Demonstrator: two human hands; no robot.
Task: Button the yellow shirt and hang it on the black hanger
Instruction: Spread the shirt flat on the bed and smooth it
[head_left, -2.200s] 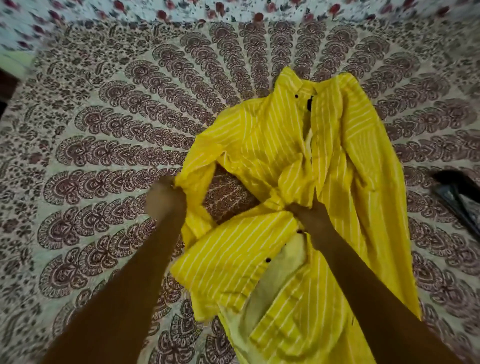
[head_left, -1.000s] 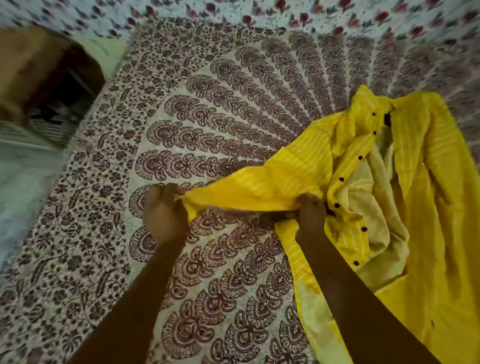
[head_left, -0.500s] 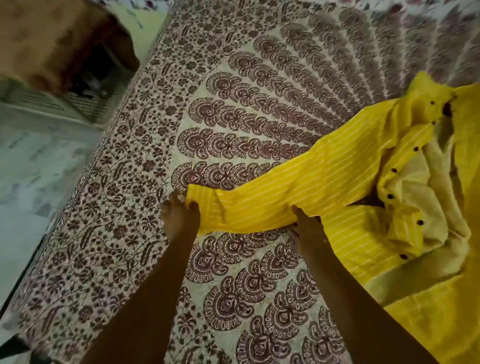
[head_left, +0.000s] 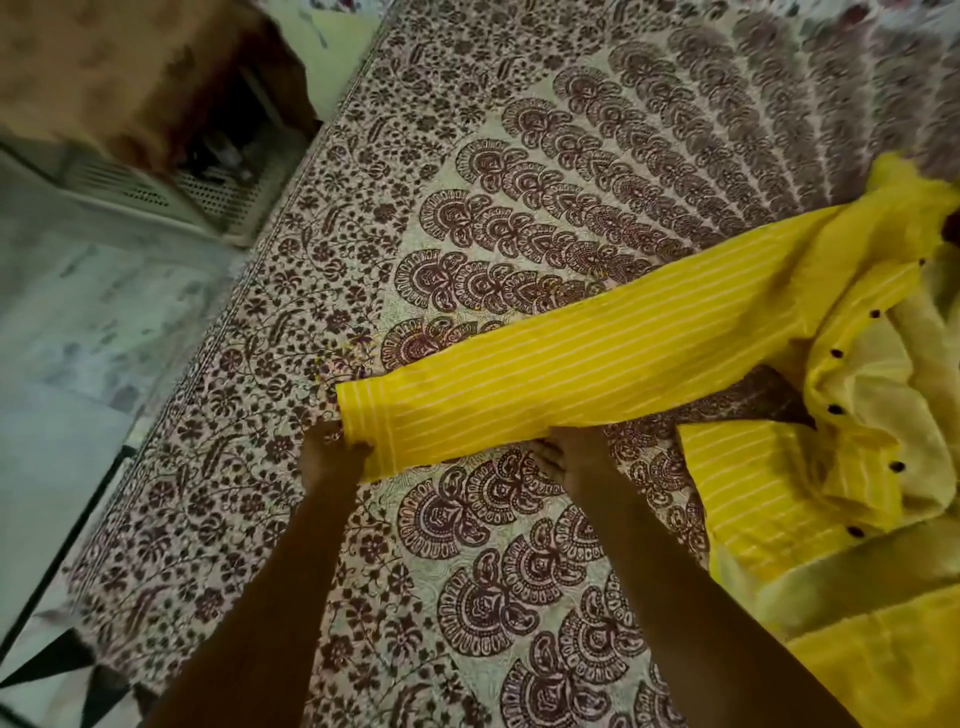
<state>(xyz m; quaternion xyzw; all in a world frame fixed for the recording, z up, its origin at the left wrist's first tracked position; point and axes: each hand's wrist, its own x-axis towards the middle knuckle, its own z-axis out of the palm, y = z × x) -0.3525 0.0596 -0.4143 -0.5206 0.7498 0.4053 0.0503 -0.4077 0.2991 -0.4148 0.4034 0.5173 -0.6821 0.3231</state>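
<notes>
Both hands grasp one sleeve of the yellow shirt. The left hand pinches the cuff at its near corner, fingers curled onto the fabric. The right hand holds the sleeve's near edge further along; its fingers are tucked under the cloth, so how tightly they close cannot be told. Both forearms reach in from the near edge, apart from each other.

The sleeve lies stretched flat across the patterned bedsheet, running from the cuff at centre up to the right, where it joins the shirt body. The body lies bunched on the right side of the bed, open at the front, with the pale inner lining exposed. A row of dark buttons runs along the placket, all unfastened.

Left of the bed is a pale marble floor. At far left stands a white perforated basket, with blurred brown material above it.
</notes>
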